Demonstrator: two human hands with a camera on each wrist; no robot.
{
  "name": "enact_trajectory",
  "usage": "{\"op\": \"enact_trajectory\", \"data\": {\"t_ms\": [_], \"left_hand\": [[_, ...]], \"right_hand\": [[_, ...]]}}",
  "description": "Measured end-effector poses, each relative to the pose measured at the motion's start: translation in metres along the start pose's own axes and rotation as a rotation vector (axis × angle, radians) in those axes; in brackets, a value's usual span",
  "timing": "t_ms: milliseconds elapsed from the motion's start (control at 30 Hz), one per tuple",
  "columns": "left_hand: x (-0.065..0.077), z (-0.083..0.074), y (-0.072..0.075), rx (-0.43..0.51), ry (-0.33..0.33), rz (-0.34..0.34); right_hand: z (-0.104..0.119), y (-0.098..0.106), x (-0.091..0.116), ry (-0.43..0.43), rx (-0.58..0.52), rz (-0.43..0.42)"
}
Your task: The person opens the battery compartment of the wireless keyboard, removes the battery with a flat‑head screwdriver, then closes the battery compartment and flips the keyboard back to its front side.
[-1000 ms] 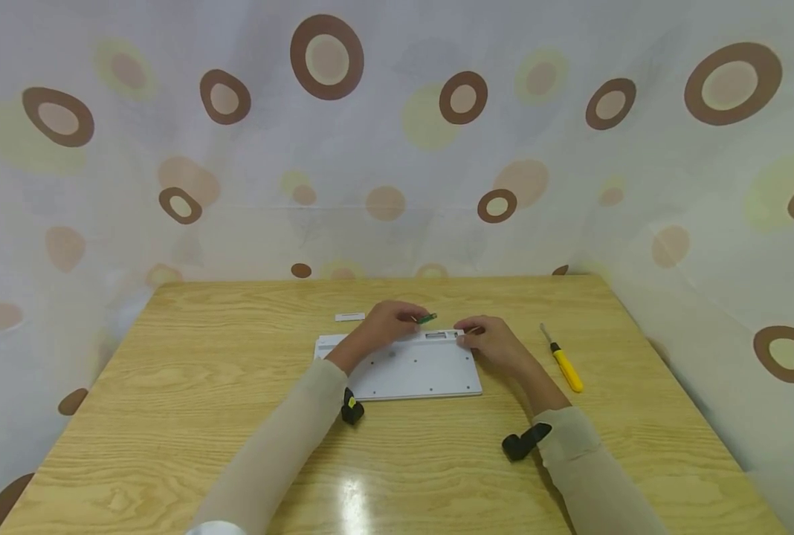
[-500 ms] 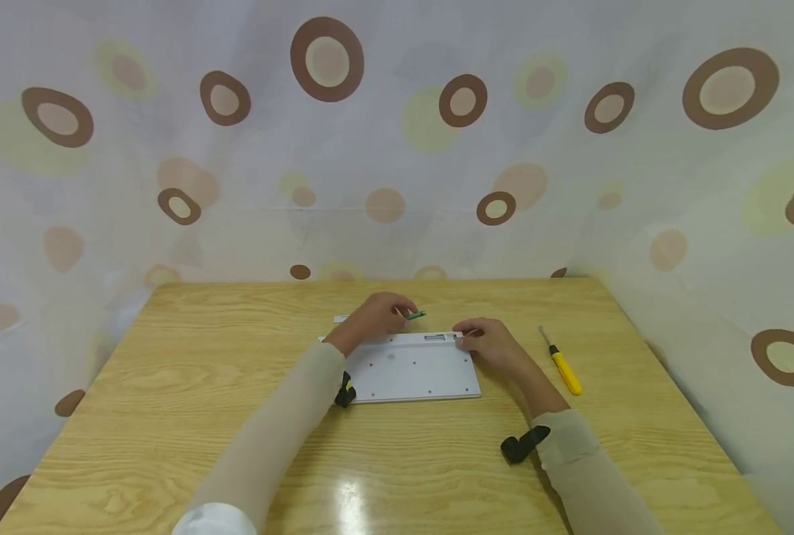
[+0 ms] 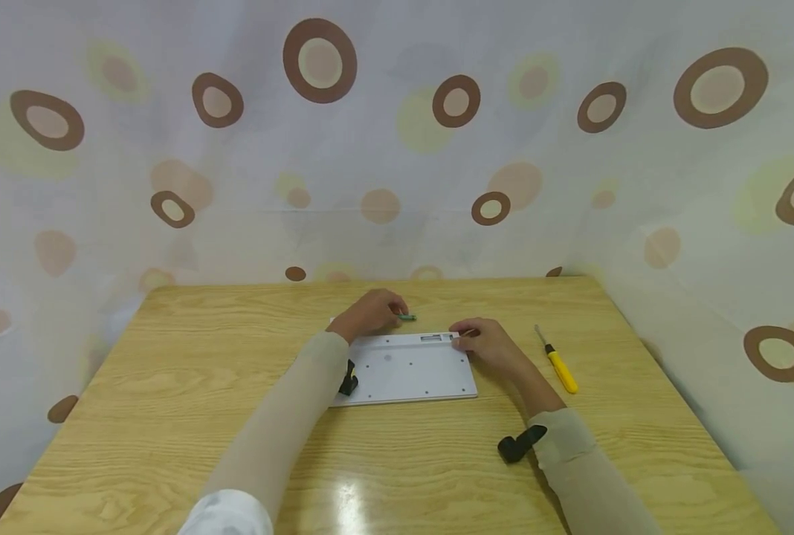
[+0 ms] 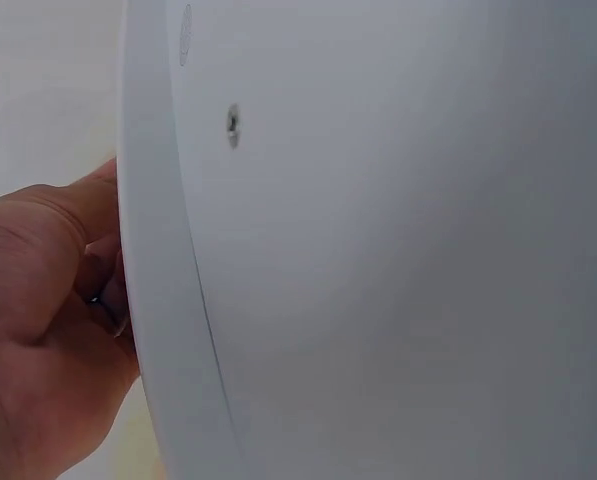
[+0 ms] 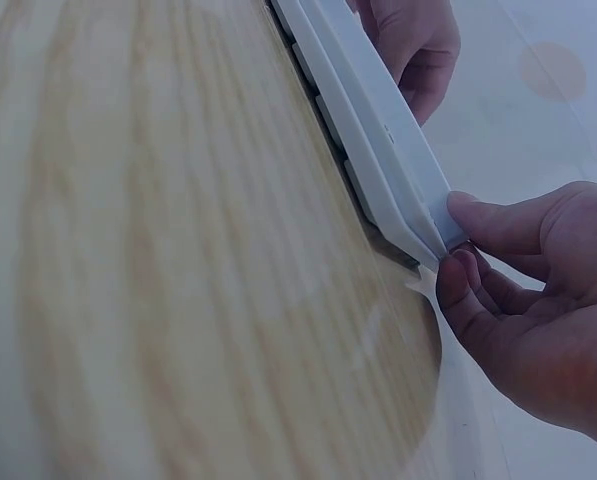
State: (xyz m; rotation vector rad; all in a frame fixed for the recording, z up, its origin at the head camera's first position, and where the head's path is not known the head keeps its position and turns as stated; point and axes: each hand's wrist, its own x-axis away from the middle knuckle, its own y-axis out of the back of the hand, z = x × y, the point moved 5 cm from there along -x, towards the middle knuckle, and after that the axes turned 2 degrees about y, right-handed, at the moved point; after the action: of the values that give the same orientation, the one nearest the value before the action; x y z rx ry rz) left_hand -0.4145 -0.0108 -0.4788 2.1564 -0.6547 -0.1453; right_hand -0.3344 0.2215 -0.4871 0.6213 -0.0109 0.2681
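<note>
A white keyboard (image 3: 410, 371) lies face down on the wooden table, screw holes up; keys show along its underside in the right wrist view. Near its far edge is an uncovered slot (image 3: 430, 338). My right hand (image 3: 494, 345) pinches the far right corner, thumb on the back and fingers beneath. Just beyond the far edge, my left hand (image 3: 373, 312) holds a small green battery (image 3: 407, 317) between its fingertips. In the left wrist view the keyboard's back (image 4: 378, 240) hides the fingertips of my left hand (image 4: 48, 320) and the battery.
To the right lies a yellow-handled screwdriver (image 3: 561, 369), its shaft pointing away. The wooden table (image 3: 203, 371) backs onto a patterned curtain (image 3: 383, 148). A white strip seen earlier behind the keyboard is now almost wholly hidden by my left arm.
My left hand has moved left and slightly away from the slot, carrying the battery. My right hand stays at the keyboard's corner.
</note>
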Motion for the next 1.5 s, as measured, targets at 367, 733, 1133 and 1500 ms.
{"op": "enact_trajectory", "data": {"t_ms": [367, 733, 1133, 1500], "left_hand": [[-0.001, 0.002, 0.000, -0.022, 0.011, 0.032], [0.006, 0.001, 0.004, -0.024, 0.004, 0.016], [0.039, 0.029, 0.039, 0.111, 0.041, -0.065], [0.064, 0.071, 0.053, 0.076, 0.091, -0.091]], "right_hand": [[0.002, 0.000, 0.001, -0.018, 0.000, -0.003], [0.002, 0.000, 0.001, -0.008, -0.009, -0.001], [0.005, 0.002, 0.004, -0.012, 0.002, -0.005], [0.005, 0.000, 0.005, -0.016, -0.014, -0.004]]}}
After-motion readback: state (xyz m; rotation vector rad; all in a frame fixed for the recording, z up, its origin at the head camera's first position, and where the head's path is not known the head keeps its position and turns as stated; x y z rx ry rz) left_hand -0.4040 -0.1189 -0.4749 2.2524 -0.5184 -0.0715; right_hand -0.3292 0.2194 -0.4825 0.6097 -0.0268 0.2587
